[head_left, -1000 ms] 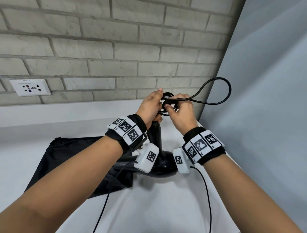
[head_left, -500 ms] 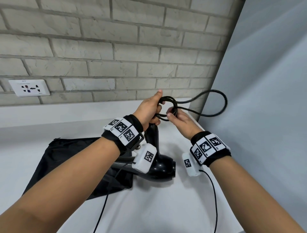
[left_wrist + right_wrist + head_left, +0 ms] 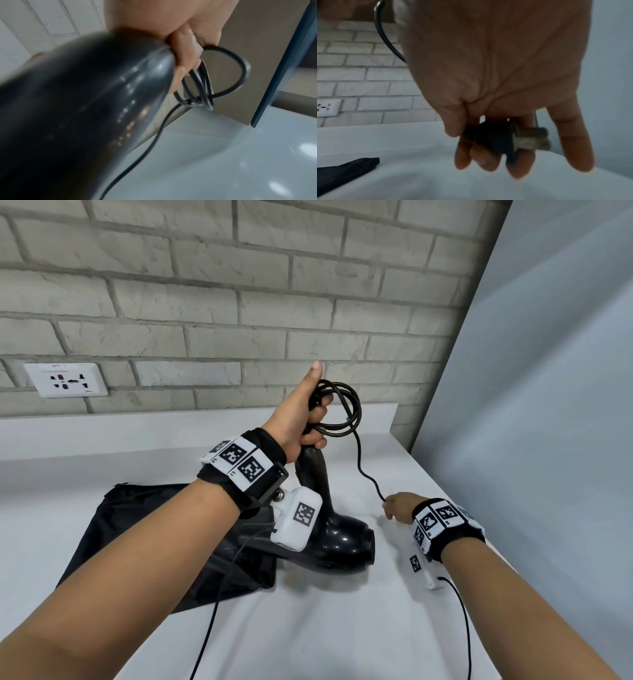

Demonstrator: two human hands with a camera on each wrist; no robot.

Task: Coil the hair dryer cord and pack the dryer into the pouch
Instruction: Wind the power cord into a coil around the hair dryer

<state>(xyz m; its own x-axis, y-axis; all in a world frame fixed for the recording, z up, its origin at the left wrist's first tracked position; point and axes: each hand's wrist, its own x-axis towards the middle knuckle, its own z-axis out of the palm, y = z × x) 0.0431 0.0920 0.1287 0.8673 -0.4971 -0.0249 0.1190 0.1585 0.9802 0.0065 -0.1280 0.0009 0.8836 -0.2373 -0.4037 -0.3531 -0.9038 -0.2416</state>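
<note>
At the far side, your left hand (image 3: 301, 419) fingers clench the coiled cord (image 3: 342, 409) against the dryer (image 3: 329, 529) handle; your right hand (image 3: 399, 506) fingers pinch the plug (image 3: 491, 139).

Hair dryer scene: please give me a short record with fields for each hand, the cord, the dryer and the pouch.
left hand: grips the dryer handle and the cord coil together
right hand: pinches the plug low over the counter
cord: several loops coiled, a loose tail runs down to the plug
hair dryer: black, body down by the pouch
pouch: black, flat on the counter, dryer not inside
</note>
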